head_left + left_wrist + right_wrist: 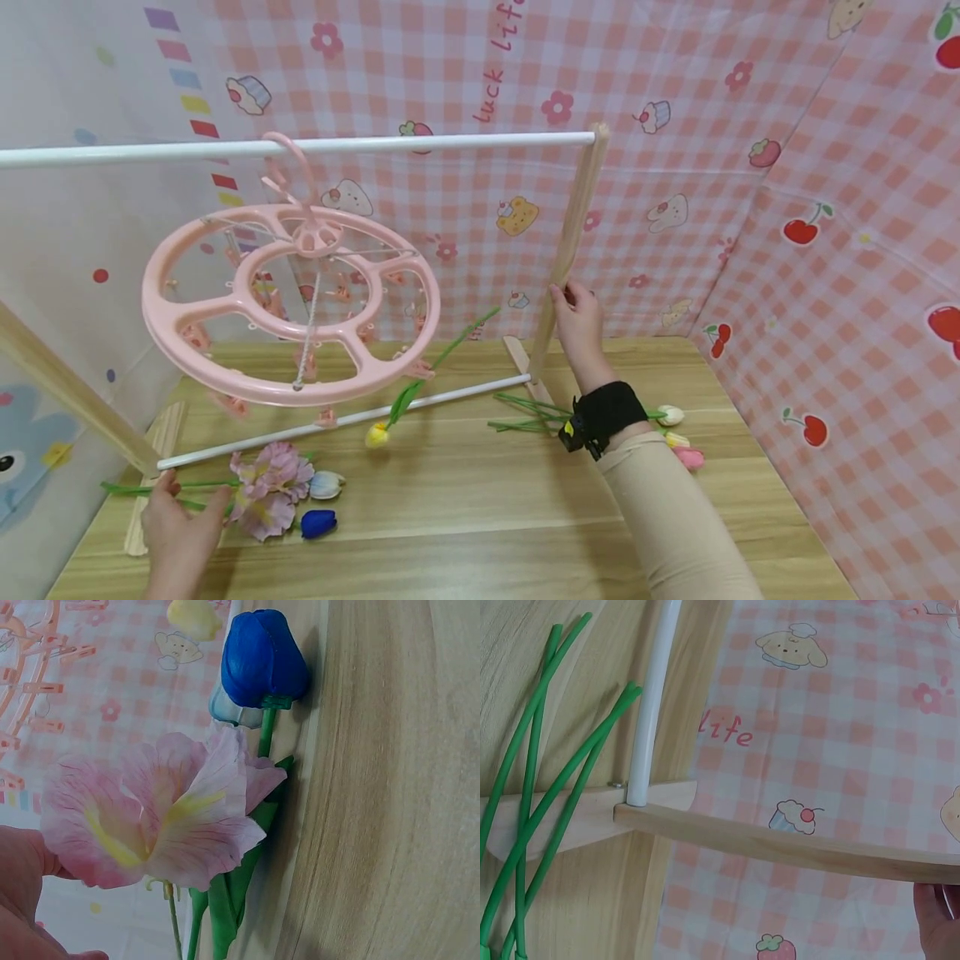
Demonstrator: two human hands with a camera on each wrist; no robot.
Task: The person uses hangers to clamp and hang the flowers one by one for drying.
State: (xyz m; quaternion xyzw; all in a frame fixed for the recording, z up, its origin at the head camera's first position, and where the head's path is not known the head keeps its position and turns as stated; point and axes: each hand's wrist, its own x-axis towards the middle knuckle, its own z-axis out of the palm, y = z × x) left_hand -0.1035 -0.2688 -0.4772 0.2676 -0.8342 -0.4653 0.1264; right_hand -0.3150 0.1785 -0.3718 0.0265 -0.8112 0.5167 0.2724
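"Pink checked cloth (465, 75) at the back, wood table (487, 533) under everything. Where's the rack (450, 142)?"

"Standing mid-table, 2 wood posts, 2 white rods. Round pink hanger (330, 335) hooked over the top rod, left of centre, clips below."

"Right hand (585, 333)?"

"Grasping the right post (576, 217), about its lower half. Thumb on the near side, other fingers partly hidden."

"Left hand (180, 529)?"

"Near left, low, by the bottom rod's left end and the left post (75, 396). Thumb and index spread apart; can't tell whether it grips anything. Stems pass just beyond it."

"Flowers there?"

"3 blooms, right of that hand: pink flower (270, 487), white tulip (326, 485), blue tulip (318, 524) nearest."

"Others?"

"Yellow tulip (377, 435), head down, stem slanting up to the far right, beside a clip (422, 369) on the hanger's right rim. Clipped or not, can't tell. Green stems (517, 427) lie left of the right wristband (600, 417); white, yellow and pink blooms (688, 457) show right of it."
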